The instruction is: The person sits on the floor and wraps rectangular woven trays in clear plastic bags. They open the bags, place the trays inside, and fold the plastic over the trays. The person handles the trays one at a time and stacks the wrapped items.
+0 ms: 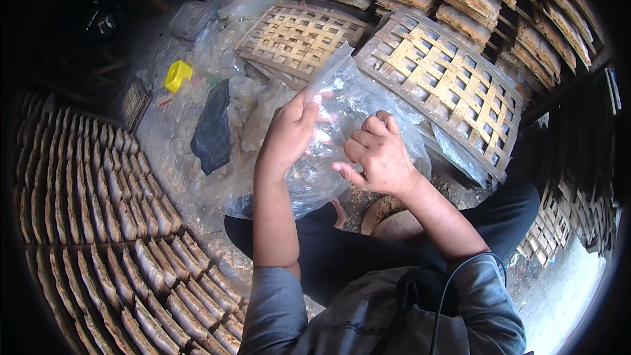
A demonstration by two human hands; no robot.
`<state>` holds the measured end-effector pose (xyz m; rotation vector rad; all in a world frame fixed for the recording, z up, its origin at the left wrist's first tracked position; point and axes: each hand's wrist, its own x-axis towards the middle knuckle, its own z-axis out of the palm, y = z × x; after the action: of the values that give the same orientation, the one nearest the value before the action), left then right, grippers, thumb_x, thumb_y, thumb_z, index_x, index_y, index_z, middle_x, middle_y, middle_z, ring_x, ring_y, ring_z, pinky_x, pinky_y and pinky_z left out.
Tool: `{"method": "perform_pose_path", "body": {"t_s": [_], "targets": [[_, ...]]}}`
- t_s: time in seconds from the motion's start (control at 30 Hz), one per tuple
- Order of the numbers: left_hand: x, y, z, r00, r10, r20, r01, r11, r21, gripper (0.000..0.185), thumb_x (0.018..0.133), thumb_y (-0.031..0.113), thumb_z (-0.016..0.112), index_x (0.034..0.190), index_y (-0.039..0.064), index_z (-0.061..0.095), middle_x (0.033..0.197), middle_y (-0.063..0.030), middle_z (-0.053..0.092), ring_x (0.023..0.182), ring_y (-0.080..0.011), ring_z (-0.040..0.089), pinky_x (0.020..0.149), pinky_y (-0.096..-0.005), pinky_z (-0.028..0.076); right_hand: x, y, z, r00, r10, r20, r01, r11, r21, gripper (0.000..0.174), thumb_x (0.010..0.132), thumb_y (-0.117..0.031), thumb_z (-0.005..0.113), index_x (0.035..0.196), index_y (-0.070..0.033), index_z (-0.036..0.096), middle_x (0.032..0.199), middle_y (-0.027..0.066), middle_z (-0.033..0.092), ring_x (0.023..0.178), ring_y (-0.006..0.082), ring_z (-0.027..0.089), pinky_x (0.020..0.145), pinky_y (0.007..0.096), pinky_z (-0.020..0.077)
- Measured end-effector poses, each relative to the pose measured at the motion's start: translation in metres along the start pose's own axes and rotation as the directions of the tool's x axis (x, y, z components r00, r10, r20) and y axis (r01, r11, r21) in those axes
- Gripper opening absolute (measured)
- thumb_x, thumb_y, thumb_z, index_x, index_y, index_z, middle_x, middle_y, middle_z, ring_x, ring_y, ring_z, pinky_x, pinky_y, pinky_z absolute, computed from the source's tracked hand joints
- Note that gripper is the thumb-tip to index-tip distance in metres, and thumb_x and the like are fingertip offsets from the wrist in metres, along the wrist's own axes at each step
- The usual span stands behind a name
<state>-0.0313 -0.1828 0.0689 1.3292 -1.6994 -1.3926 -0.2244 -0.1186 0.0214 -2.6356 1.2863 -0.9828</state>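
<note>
A clear plastic sheet or bag [335, 79] is spread above my lap, crumpled and shiny. My left hand [295, 125] grips it by its left side; the thumb lies on top and the fingers show blurred through the plastic. Over its right part is my right hand [377, 150], with curled fingers and the thumb held apart. Whether those fingers pinch any plastic is unclear. Just beyond the right hand, a woven bamboo tray [453, 84] in a wooden frame lies on a stack with plastic between layers.
Another woven tray [300, 39] lies farther off. Loose plastic sheets [246, 103], a dark plastic piece [212, 128] and a yellow plastic stool [178, 76] are on the floor. Racks of pale-topped slabs [143, 212] stand left and ahead. A round container [399, 224] sits between my legs.
</note>
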Motion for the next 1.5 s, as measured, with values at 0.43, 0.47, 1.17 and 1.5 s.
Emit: {"method": "perform_pose_path", "body": {"t_s": [0.43,0.47,1.17,1.5], "targets": [[0.007,-0.016,-0.006,0.996,0.087,0.015,-0.085,0.99,-0.115,0.031,0.107,0.019,0.049,0.125,-0.004,0.059,0.116,-0.0107,0.069,0.092,-0.0175,0.074,0.05,-0.0241,0.055,-0.02,0.042,-0.003,0.925,0.365,-0.108,-0.349,0.927,0.139,0.018,0.081,-0.021,0.081,0.079,-0.007,0.069,0.104,0.0058,0.07,0.097,0.0246,0.058,0.092,0.0405,0.0424],[0.006,-0.015,-0.005,0.996,0.092,0.012,-0.091,0.991,-0.096,0.031,0.107,0.02,0.049,0.125,-0.004,0.06,0.115,-0.0102,0.069,0.092,-0.017,0.074,0.05,-0.024,0.055,-0.019,0.047,-0.006,0.907,0.406,-0.112,-0.381,0.905,0.188,0.019,0.08,-0.021,0.082,0.078,-0.007,0.069,0.105,0.0069,0.07,0.099,0.0242,0.058,0.092,0.0406,0.0425],[0.012,-0.008,0.007,0.968,0.23,-0.101,-0.22,0.97,0.1,0.016,0.095,0.002,0.056,0.105,-0.001,0.068,0.087,-0.0056,0.076,0.059,-0.0022,0.054,0.052,-0.0228,0.043,-0.011,0.075,-0.008,0.775,0.332,0.538,-0.632,0.378,0.676,0.047,0.088,-0.032,0.077,0.125,-0.005,0.066,0.089,0.0098,0.075,0.089,0.0204,0.07,0.088,0.0356,0.053],[0.011,0.004,-0.004,0.943,0.254,-0.216,-0.249,0.967,0.051,0.015,0.098,0.006,0.056,0.105,-0.001,0.067,0.086,-0.0049,0.077,0.056,-0.0015,0.055,0.05,-0.0208,0.043,-0.041,0.092,-0.017,0.857,0.264,0.442,-0.47,0.751,0.463,0.05,0.084,-0.042,0.078,0.107,0.002,0.07,0.097,0.0236,0.071,0.095,0.0331,0.07,0.087,0.0457,0.053]]}}
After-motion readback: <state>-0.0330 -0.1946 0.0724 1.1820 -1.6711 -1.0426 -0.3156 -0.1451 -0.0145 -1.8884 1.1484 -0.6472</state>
